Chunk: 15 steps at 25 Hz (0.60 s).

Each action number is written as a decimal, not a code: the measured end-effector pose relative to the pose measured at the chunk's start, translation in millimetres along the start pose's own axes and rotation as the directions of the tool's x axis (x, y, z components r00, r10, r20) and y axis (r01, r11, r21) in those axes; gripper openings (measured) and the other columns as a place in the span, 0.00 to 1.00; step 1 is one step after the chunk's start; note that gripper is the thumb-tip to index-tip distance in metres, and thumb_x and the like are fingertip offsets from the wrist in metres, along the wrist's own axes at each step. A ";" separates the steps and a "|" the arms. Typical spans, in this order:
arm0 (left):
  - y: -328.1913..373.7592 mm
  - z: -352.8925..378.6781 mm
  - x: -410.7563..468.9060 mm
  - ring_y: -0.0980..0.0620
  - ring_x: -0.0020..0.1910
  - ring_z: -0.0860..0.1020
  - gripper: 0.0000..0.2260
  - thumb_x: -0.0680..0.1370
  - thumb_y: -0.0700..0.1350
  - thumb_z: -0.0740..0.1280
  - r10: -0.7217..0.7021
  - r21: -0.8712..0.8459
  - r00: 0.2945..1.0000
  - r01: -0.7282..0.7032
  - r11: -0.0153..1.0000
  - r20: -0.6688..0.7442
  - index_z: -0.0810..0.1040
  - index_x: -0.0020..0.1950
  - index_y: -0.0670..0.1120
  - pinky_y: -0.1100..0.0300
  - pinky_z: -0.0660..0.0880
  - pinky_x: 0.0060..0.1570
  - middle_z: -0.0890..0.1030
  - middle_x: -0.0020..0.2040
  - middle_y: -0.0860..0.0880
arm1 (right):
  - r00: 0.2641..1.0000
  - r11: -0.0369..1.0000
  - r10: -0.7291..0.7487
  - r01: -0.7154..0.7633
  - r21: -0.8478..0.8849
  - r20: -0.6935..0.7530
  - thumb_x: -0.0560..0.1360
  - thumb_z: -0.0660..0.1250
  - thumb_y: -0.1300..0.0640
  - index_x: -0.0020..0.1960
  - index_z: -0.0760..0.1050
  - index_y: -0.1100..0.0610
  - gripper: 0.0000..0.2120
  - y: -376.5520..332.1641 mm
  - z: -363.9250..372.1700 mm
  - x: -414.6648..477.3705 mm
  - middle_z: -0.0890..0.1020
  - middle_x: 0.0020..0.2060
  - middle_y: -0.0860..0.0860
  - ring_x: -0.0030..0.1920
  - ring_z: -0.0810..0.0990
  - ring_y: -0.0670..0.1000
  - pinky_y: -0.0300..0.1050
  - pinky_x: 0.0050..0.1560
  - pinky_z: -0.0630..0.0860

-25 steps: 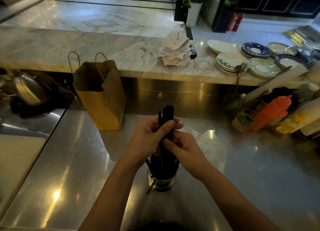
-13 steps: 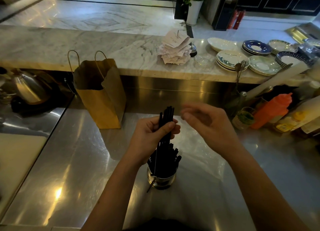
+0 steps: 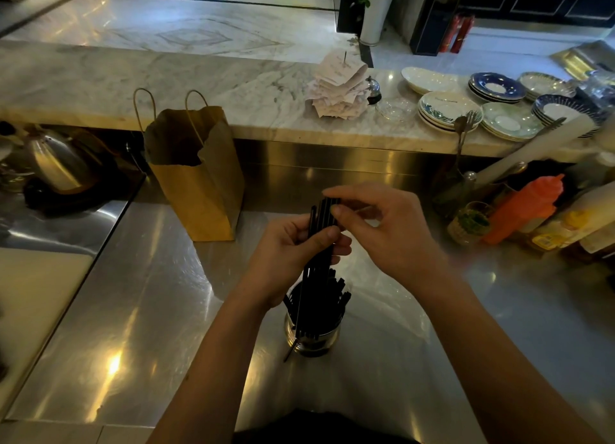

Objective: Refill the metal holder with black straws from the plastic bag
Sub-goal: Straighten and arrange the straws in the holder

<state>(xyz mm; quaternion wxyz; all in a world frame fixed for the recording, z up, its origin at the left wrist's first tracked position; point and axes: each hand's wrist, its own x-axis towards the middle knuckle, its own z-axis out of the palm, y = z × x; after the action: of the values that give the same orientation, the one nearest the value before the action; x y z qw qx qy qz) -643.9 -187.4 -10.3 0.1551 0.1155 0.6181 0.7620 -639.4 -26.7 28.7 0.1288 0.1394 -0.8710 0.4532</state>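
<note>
A round metal holder (image 3: pixel 312 338) stands on the steel counter (image 3: pixel 139 304), packed with black straws. My left hand (image 3: pixel 286 254) grips a bundle of black straws (image 3: pixel 322 217) upright above the holder, their lower ends down among the others. My right hand (image 3: pixel 382 230) is at the top of that bundle, thumb and fingers pinching the straw tips. One thin straw leans out over the holder's left rim. I see no plastic bag clearly; a faint clear sheet may lie on the counter to the right of the holder.
A brown paper bag (image 3: pixel 199 177) stands open behind and left of the holder. A kettle (image 3: pixel 56 164) sits far left. Bottles, an orange squeeze bottle (image 3: pixel 529 207) and a jar crowd the right. Stacked plates (image 3: pixel 449 109) and receipts on a spike (image 3: pixel 339 84) rest on the marble ledge.
My right hand left the bundle near the holder, lifted away to the right, then came back to pinch the straw tips at the top. My left hand kept its grip.
</note>
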 end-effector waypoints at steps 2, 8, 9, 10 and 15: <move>1.1 1.0 -0.9 0.50 0.43 0.85 0.10 0.74 0.43 0.66 0.002 -0.004 1.000 -0.002 1.000 0.017 0.81 0.53 0.42 0.60 0.80 0.43 0.86 0.42 0.47 | 1.000 1.000 0.015 -0.014 0.022 -0.023 0.76 0.69 0.62 0.57 0.81 0.54 0.11 -0.3 -1.2 0.9 0.84 0.48 0.47 0.47 0.83 0.43 0.36 0.50 0.79; 1.6 2.3 -2.2 0.49 0.44 0.85 0.10 0.74 0.43 0.66 0.006 -0.007 0.999 -0.006 1.000 0.032 0.81 0.53 0.42 0.59 0.81 0.44 0.86 0.43 0.45 | 0.995 0.988 0.069 -0.058 0.140 -0.072 0.75 0.70 0.63 0.52 0.81 0.53 0.09 -3.4 -1.0 -1.8 0.84 0.43 0.45 0.44 0.84 0.44 0.42 0.47 0.82; 2.0 1.8 -2.5 0.49 0.44 0.85 0.10 0.74 0.44 0.66 0.004 -0.003 0.999 -0.004 1.000 0.037 0.81 0.53 0.42 0.59 0.81 0.44 0.86 0.43 0.45 | 0.996 0.991 0.057 -0.049 0.121 -0.068 0.75 0.70 0.63 0.52 0.81 0.53 0.09 -4.0 -1.2 -2.1 0.84 0.44 0.44 0.45 0.83 0.43 0.40 0.47 0.81; 2.4 1.1 -2.6 0.49 0.44 0.85 0.10 0.74 0.44 0.66 0.004 0.002 0.999 -0.004 1.000 0.045 0.81 0.53 0.43 0.59 0.81 0.44 0.86 0.43 0.45 | 0.998 0.995 0.044 -0.039 0.095 -0.055 0.75 0.69 0.62 0.53 0.81 0.52 0.09 -4.5 -2.2 -1.9 0.83 0.44 0.43 0.45 0.83 0.42 0.36 0.47 0.80; 4.2 -0.9 -2.2 0.50 0.43 0.85 0.10 0.73 0.43 0.67 0.016 0.040 0.997 -0.019 0.999 0.070 0.81 0.52 0.44 0.59 0.81 0.45 0.87 0.42 0.47 | 0.995 0.999 0.026 -0.023 -0.032 0.098 0.75 0.69 0.59 0.52 0.81 0.54 0.07 -7.8 -12.2 9.1 0.82 0.45 0.44 0.47 0.81 0.41 0.30 0.48 0.76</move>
<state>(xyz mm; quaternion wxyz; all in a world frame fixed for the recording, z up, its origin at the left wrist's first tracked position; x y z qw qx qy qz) -642.6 -189.8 -6.4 0.1675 0.1505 0.6267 0.7461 -643.8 -22.0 44.5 0.0823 0.1490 -0.8848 0.4337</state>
